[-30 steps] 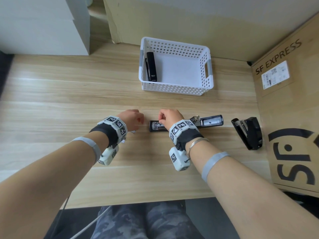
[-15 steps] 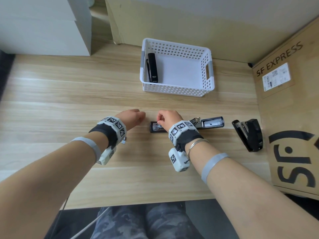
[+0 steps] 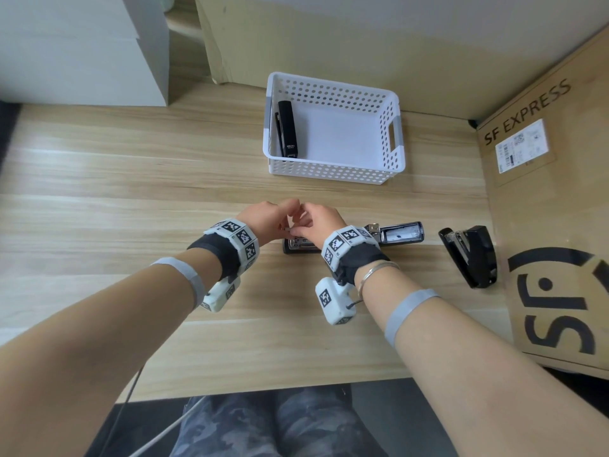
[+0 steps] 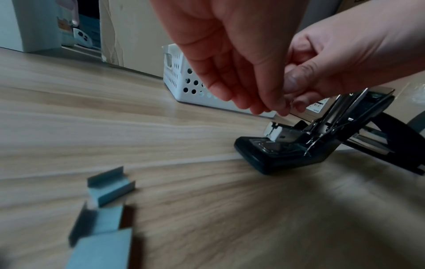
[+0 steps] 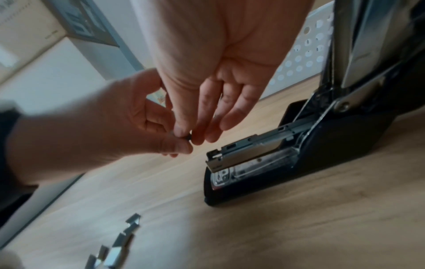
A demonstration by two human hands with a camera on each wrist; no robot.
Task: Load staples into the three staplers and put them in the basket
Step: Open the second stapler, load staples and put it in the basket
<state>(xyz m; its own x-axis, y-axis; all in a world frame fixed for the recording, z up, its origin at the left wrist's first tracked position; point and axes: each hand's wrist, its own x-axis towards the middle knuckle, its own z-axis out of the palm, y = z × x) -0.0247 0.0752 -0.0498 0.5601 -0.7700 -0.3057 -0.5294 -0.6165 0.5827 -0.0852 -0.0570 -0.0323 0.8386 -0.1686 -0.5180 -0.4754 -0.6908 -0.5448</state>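
Observation:
Both hands meet just above the front of the open black stapler (image 3: 400, 233), which lies on the table with its lid folded back to the right. My left hand (image 3: 284, 222) and right hand (image 3: 302, 223) pinch a short staple strip (image 5: 188, 136) between their fingertips. The stapler's metal magazine (image 5: 248, 145) lies open and uncovered below them. A second black stapler (image 3: 472, 256) lies on the table to the right. A third stapler (image 3: 287, 128) lies in the white basket (image 3: 334, 171), against its left wall. Several loose staple strips (image 4: 110, 183) lie on the table near my left wrist.
A large cardboard box (image 3: 553, 206) stands along the table's right side, close to the second stapler. White cabinets (image 3: 82, 47) stand at the back left. The wooden table (image 3: 115, 192) stretches bare to the left of my hands.
My left hand has lifted off the table and moved right. The right hand has risen from the stapler's base. Their fingertips now meet on a staple strip above the stapler's front.

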